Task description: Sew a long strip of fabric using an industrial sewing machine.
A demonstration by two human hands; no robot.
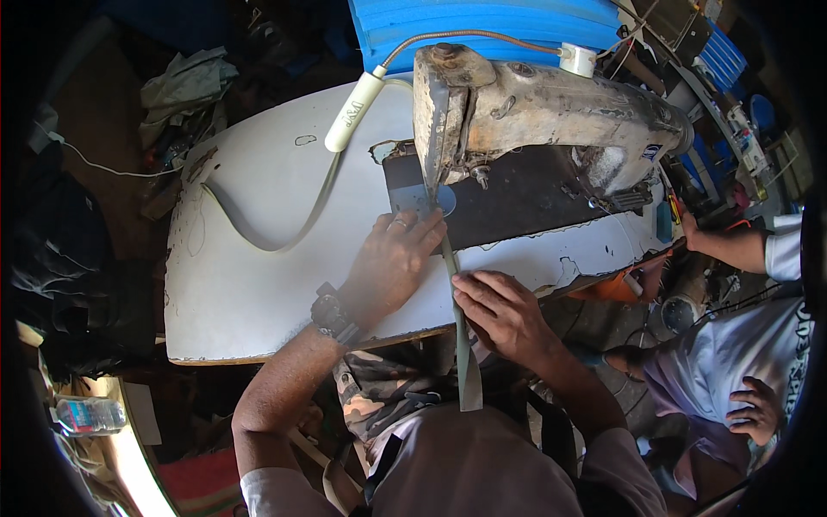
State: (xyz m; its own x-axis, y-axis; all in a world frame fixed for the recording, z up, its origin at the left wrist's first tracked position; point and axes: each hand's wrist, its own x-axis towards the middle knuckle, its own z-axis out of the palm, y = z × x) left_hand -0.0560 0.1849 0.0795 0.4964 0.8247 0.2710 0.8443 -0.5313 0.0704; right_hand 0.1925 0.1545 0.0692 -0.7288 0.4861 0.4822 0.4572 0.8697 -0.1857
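Note:
A long grey-green fabric strap [466, 366] runs from my lap up over the table edge to the needle area of an old, worn sewing machine [551, 103]. My left hand [398, 258], with a dark watch at the wrist and a ring, is closed at the strap just in front of the needle; its fingertips press close to the metal plate. Lower down, the fingers of my right hand [504, 314] pinch the strap's right edge. Behind the machine head, a strap length curls across the white tabletop [258, 302]. The needle tip is hidden.
A white tube lamp [355, 112] on a bendy metal neck stands beside the machine head. Blue ridged sheeting [482, 21] lies behind. At right, another person's hand [689, 233] touches the table end. A plastic bottle [90, 415] lies at lower left.

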